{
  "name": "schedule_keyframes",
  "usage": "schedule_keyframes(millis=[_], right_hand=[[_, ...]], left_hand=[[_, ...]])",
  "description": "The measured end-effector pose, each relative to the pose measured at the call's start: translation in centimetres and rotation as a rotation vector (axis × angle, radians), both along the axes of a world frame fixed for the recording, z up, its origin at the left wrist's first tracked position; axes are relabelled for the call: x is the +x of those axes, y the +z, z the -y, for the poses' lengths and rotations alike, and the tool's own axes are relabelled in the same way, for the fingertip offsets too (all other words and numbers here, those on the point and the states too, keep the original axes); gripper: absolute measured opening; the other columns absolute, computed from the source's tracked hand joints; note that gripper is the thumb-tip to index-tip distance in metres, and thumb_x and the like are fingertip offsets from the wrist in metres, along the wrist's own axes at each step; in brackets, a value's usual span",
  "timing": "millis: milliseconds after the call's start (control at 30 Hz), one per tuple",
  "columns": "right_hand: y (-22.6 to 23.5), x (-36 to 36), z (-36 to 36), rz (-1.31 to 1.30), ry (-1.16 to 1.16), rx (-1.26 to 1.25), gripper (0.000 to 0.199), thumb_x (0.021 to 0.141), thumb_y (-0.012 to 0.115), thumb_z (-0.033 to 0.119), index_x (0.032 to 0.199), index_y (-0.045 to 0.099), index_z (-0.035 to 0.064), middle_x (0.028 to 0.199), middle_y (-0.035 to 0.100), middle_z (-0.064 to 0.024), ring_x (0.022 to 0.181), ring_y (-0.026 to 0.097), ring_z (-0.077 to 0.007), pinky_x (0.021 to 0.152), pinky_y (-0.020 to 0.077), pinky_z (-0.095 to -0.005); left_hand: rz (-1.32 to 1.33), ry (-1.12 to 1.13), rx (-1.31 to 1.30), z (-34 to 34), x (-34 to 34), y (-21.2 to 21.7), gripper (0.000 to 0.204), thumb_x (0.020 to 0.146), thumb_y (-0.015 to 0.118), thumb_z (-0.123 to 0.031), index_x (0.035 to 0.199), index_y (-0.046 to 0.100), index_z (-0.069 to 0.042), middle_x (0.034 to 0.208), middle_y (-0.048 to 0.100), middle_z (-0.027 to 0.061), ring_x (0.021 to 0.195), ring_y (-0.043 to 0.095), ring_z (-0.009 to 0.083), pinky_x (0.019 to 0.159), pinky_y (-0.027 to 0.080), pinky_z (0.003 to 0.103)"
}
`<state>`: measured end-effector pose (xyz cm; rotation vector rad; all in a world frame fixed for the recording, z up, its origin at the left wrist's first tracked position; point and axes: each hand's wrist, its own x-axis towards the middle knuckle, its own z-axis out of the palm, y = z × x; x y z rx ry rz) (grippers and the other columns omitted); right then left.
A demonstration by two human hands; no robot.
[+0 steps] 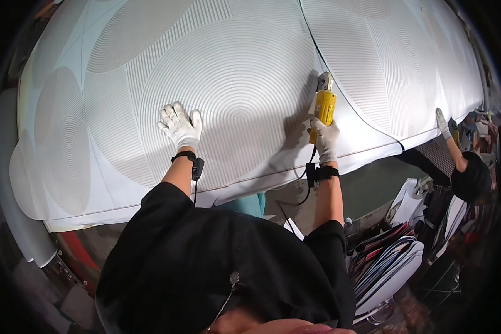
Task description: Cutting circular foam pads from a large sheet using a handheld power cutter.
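So the yellow power tool (325, 107) is right of center in the upper half of the frame, and the right hand (325, 136) in its white glove has it by the back end, fingers curled around the body. Its long axis runs nearly straight up and down the frame, with just a slight lean to the right at the top. The metal head (325, 82) points to the top edge, near a dark curved line (339, 92) that swings from top center down toward the right. Can't tell if the head is actually touching the pale ribbed sheet (228, 72) under it. A black cord (308, 192) hangs below the tool's rear end. The left hand (181, 127), also gloved, is left of center, palm down on the sheet's ring pattern, fingers spread out and gripping nothing. Both wrists have black straps. Far right, a co-worker's gloved hand (442, 123) is at the sheet's edge. There's a bunch of stacked, round-edged pieces (392, 273) at lower right, plus a long grey roll (11, 167) along the left side.
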<state>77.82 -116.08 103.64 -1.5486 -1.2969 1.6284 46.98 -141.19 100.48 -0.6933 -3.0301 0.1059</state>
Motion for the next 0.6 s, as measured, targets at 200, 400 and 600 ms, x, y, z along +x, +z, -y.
schedule_keyframes(millis=[200,400,600], right_hand=[[1.2,-1.6,-5.2,0.110,0.112,0.087,0.038,0.074,0.073,0.016,0.106,0.062,-0.0012,0.081,0.065,-0.0061,0.061,0.062,-0.0131,0.057,0.0514,-0.0276],[2.6,-3.5,-8.8,0.095,0.194,0.175,0.035,0.075,0.072,0.014,0.104,0.062,-0.0017,0.080,0.064,-0.0041,0.063,0.059,-0.0112,0.060,0.0495,-0.0255],[4.6,-4.2,-5.9,-0.553,-0.079,0.012,0.041,0.085,0.065,0.024,0.113,0.054,-0.0034,0.088,0.065,-0.0115,0.074,0.064,-0.0199,0.067,0.0529,-0.0291]], left_hand=[[0.027,0.009,-0.034,0.2,-0.2,0.2,0.074,0.089,0.037,-0.055,0.145,0.027,-0.007,0.152,0.021,0.0164,0.143,0.010,0.0350,0.113,0.009,0.059],[0.079,0.024,-0.034,0.1,0.1,1.3,0.072,0.090,0.037,-0.053,0.145,0.026,-0.008,0.152,0.020,0.0157,0.143,0.010,0.0349,0.112,0.008,0.060],[0.043,-0.018,0.004,-0.4,0.5,1.1,0.072,0.089,0.038,-0.055,0.143,0.029,-0.008,0.151,0.023,0.0162,0.142,0.013,0.0351,0.112,0.008,0.060]])
